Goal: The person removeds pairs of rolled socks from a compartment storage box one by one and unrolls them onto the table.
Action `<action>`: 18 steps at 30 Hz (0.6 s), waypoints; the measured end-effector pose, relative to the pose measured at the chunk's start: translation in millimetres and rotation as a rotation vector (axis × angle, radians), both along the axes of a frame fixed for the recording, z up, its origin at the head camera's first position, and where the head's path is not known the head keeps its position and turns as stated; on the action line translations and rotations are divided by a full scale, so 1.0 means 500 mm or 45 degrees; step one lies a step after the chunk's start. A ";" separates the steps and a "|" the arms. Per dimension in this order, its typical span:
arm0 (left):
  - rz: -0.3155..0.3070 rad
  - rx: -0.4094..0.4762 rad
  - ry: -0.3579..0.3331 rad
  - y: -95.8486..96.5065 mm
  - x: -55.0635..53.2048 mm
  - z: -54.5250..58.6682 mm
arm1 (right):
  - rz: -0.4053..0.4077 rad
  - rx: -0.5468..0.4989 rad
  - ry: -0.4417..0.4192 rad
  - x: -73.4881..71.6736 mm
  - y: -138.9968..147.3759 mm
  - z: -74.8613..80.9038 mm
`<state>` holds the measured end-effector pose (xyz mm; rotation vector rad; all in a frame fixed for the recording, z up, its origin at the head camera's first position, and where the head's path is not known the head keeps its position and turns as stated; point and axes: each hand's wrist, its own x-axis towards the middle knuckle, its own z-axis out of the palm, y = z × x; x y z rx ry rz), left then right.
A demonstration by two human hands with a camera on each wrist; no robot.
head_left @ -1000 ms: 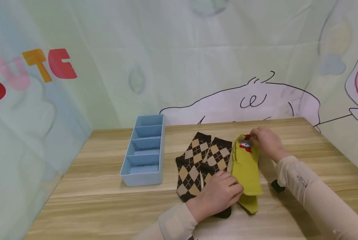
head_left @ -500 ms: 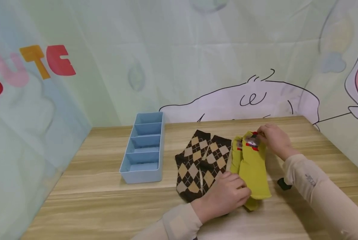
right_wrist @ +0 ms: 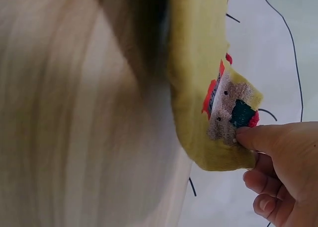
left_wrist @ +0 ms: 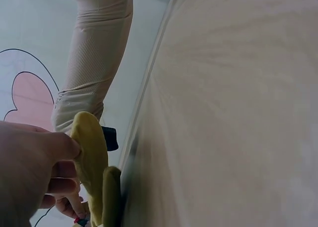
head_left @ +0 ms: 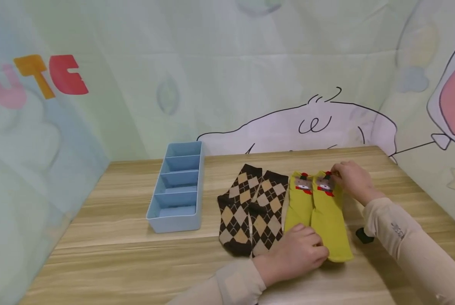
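Two yellow socks with an animal-face pattern lie side by side in the head view. My right hand (head_left: 354,181) pinches the right-hand yellow sock (head_left: 329,224) at its cuff, thumb over the patterned face (right_wrist: 233,105) in the right wrist view. My left hand (head_left: 297,253) pinches the near end of that sock, whose yellow tip (left_wrist: 89,147) stands up past the thumb in the left wrist view. Beside it, the other yellow sock (head_left: 299,205) is partly hidden behind my left hand. To the left lie two brown argyle socks (head_left: 235,212), apart from my fingers.
A light blue box (head_left: 177,223) with several compartments in a row stands left of the socks on the wooden table (head_left: 109,237). A small black object (head_left: 364,236) shows by my right sleeve. A printed cloth (head_left: 135,84) hangs behind the table.
Both hands have shifted the upper yellow sock to the right, off the other one. Both patterned faces now show side by side. The argyle socks and box have stayed put.
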<state>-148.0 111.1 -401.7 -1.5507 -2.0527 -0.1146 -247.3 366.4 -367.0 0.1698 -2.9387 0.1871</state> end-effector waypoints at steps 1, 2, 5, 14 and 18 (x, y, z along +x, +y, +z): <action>0.004 -0.018 -0.007 0.002 0.001 0.000 | -0.004 0.003 -0.007 0.000 0.002 -0.001; 0.011 -0.038 -0.011 0.005 0.003 0.001 | -0.007 0.007 -0.014 0.000 0.004 -0.003; 0.023 -0.083 -0.013 0.012 0.005 -0.001 | -0.010 0.019 -0.031 -0.001 0.009 -0.007; 0.003 -0.130 -0.028 0.031 0.007 -0.009 | -0.030 0.031 -0.065 0.000 0.029 -0.019; -0.005 -0.213 -0.073 0.038 0.007 -0.012 | -0.065 0.016 -0.108 0.000 0.032 -0.026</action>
